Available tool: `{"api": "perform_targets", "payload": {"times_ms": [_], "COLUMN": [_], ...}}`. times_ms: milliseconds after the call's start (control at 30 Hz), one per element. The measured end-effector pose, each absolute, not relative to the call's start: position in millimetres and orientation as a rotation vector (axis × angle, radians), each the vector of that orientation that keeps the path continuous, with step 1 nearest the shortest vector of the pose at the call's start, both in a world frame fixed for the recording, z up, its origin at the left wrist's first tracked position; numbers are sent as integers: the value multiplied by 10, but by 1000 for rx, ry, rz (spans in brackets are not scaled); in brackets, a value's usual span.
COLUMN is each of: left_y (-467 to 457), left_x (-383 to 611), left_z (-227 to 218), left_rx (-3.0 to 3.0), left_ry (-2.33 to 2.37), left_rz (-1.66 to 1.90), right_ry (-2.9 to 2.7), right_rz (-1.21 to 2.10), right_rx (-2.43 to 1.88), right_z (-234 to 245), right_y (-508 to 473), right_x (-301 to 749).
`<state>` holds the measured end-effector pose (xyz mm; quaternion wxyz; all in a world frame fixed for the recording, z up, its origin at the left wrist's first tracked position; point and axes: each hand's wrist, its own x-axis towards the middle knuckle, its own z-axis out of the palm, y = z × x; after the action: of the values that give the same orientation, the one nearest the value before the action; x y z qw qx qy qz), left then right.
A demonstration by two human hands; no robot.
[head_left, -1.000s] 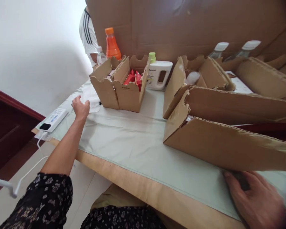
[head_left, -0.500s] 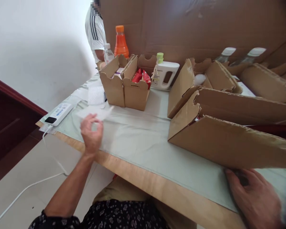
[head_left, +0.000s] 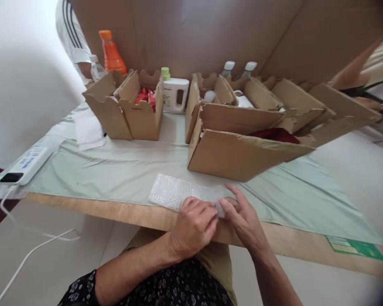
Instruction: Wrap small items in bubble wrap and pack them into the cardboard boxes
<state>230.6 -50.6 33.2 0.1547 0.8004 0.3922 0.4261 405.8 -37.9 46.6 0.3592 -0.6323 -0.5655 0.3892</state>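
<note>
A flat piece of clear bubble wrap (head_left: 170,191) lies at the front edge of the table, its long side running left to right. My left hand (head_left: 196,223) is closed on its near right part, fingers curled down. Right beside it, my right hand (head_left: 244,216) pinches the right end between thumb and bent fingers, with the forefinger stretched out. The two hands almost touch. Whether anything small lies inside the wrap at the fingers is hidden.
Cardboard bins (head_left: 140,123) hold red packets (head_left: 145,97); more bins (head_left: 242,153) stand at right. Behind are a white jug (head_left: 170,95) and an orange bottle (head_left: 111,53). More bubble wrap (head_left: 88,129) and a white power bank (head_left: 25,168) with cable lie left. Other people stand behind.
My left hand has brought the bubble wrap from the left to the table's front middle. My right hand has come in from the far right and taken its end. The view has turned right.
</note>
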Motion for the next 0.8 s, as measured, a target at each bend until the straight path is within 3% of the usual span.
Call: {"api": "perform_targets", "payload": {"times_ms": [133, 367, 633, 800], "left_y": [-568, -305, -288, -323], "left_x": [2269, 1890, 1805, 1378], "left_z": [343, 345, 101, 197], "left_rx": [2276, 2398, 2760, 2693], "left_ry": [1022, 1366, 1273, 1416], "left_rz": [1124, 1045, 336, 323], "right_ry": [-1619, -1757, -2393, -2181], "right_rz": [705, -98, -89, -256], "right_rx": [-1742, -1718, -1510, -1778], "right_z": [405, 355, 108, 95], "right_y": [-217, -333, -339, -683], "right_x": [4239, 4411, 3962, 4585]}}
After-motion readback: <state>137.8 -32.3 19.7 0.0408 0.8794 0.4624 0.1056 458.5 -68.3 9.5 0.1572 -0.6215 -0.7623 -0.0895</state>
